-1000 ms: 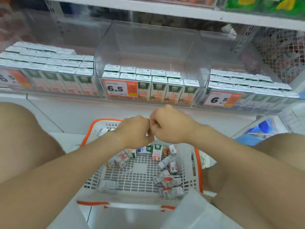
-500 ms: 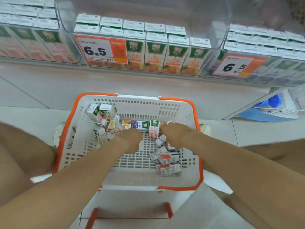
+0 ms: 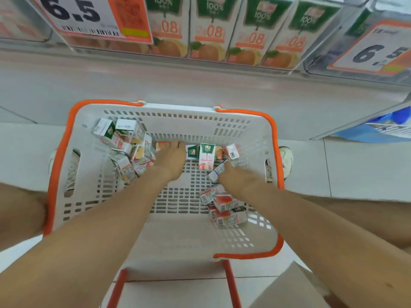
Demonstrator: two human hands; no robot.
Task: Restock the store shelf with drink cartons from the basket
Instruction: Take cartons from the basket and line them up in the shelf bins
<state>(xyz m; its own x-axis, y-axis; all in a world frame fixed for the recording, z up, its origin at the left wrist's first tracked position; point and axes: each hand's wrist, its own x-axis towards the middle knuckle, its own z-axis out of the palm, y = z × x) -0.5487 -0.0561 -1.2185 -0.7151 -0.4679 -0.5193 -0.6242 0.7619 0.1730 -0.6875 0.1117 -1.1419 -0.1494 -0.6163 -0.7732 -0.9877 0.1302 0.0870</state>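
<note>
White floor tiles (image 3: 355,170) sit under the basket (image 3: 93,112), which I see straight below me with small drink cartons (image 3: 127,147) heaped at its ten o'clock corner and more at four o'clock. My left hand (image 3: 171,160) lies flat and open on a carton at twelve o'clock, my right hand (image 3: 240,181) is closed around a white carton (image 3: 219,172). Beyond, at twelve o'clock, juice cartons (image 3: 211,30) line the shelf (image 3: 200,70) behind price tags (image 3: 89,16).
</note>
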